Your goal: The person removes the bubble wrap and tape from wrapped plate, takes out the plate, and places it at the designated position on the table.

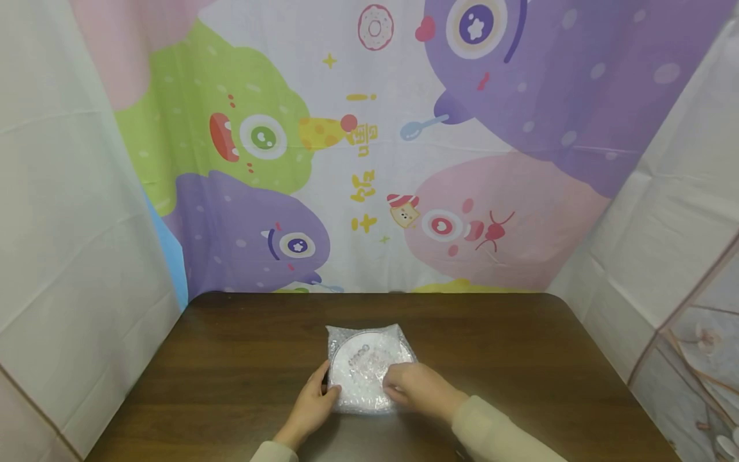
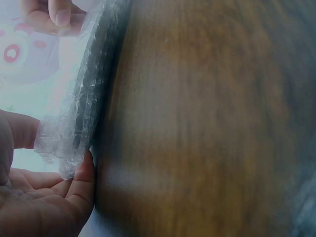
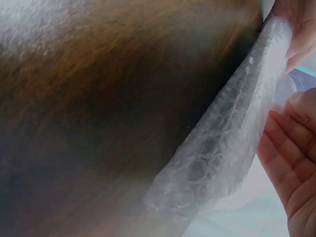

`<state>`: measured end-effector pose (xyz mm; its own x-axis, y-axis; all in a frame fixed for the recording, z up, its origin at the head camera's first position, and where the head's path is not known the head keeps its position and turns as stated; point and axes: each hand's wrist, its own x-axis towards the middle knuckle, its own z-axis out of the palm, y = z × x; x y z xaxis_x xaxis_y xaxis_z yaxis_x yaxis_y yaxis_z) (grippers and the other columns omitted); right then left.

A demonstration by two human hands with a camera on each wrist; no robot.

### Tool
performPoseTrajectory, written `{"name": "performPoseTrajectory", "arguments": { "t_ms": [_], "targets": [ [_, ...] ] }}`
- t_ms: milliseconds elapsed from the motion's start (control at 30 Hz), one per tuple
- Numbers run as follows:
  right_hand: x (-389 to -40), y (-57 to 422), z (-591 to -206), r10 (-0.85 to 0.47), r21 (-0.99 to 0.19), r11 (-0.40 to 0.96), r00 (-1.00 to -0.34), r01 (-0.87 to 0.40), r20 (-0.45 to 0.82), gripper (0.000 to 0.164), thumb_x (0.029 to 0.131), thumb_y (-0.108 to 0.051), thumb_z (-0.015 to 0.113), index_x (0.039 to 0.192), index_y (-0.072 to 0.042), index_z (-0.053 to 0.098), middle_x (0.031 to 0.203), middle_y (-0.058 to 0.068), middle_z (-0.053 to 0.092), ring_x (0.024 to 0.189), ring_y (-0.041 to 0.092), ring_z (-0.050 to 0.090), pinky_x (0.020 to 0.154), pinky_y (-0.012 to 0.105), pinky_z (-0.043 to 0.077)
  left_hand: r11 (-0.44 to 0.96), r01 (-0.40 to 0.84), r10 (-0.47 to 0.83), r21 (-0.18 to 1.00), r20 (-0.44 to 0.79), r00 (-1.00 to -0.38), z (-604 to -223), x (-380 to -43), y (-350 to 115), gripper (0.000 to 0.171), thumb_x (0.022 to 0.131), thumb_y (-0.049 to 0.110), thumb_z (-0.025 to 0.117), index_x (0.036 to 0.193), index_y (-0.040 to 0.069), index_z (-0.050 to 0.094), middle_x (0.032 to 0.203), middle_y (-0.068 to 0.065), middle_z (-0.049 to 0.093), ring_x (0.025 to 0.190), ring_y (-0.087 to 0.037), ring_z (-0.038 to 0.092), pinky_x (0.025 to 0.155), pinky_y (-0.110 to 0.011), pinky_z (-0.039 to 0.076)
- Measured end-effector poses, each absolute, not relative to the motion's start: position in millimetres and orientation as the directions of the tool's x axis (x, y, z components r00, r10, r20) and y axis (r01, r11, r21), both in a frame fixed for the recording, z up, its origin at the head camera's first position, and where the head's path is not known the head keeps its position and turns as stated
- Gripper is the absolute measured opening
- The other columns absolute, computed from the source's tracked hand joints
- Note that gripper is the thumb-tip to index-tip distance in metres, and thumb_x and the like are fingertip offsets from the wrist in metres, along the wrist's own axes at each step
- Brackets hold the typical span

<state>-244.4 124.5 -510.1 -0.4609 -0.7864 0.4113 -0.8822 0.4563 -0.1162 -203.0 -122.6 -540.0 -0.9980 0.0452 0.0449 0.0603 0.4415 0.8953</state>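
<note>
A bubble wrap [image 1: 398,335] packet lies on the table in the head view, around a flat round white disc [image 1: 352,369] with a thin dark rim, which looks like a plate. My left hand [image 1: 312,404] grips the packet's left edge, thumb on top and fingers underneath; the left wrist view shows the crinkled bubble wrap [image 2: 81,118] between them. Over the packet's right part, my right hand [image 1: 424,390] has its fingers bent. In the right wrist view, this hand's thumb and fingertips [image 3: 294,106] pinch clear film at the upper face of the wrap.
The dark brown wooden table [image 1: 242,346] extends around the packet on all sides. Behind it hangs a curtain [image 1: 369,256] with cartoon monsters. Pale cloth panels [image 1: 75,224] stand at the left and right.
</note>
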Motion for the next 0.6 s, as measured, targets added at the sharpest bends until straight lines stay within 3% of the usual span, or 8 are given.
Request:
{"name": "performPoseTrajectory", "arguments": {
  "t_ms": [600],
  "targets": [
    [-247.9,125.5,-511.6,-0.765,-0.144,0.491,-0.504,-0.859,0.400,0.015,0.092,-0.013,0.062,0.079,-0.020,0.058,0.075,-0.012,0.055,0.069,-0.001,0.048,0.066,0.010,0.043,0.439,0.071,0.059,0.896,0.050,-0.997,-539.1,-202.5,-123.3,0.063,0.091,0.009,0.060,0.144,-0.013,0.035,0.138,-0.034,0.046,0.101,-0.027,0.060,0.083,-0.036,0.051]
  ]
}}
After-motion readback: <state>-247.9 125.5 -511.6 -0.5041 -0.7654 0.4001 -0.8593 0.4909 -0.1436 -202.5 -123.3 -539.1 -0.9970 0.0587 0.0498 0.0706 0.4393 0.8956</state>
